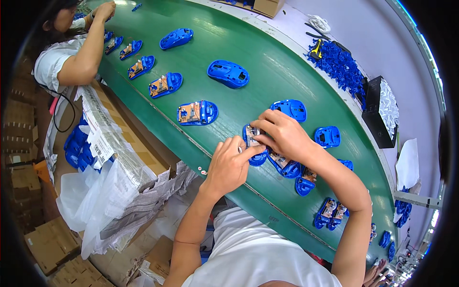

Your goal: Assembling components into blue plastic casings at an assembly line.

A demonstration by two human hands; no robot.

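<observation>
**Blue mouse base worked by hand at a green bench**

In the lower centre of the frame, bare forearms rise past the metal strip along the bench's near edge. At mid-frame, just inside that strip, the left hand grasps the base, fingers curled at its left side and thumb laid across. The right hand bends its fingers over the base's upper end; whether they pinch a part cannot be told.

Open green surface runs from mid-frame to the upper centre, broken by two bare blue shells. Room is tight on the right, where board-fitted bases crowd under and beside the right forearm. Left of the hands, a row of similar bases follows the near edge toward the upper left.

Off that edge, a carton stands at frame left. Beyond the bench, at upper right, lie a heap of small blue parts and a black box of pale packets. A co-worker leans in at upper left.
</observation>
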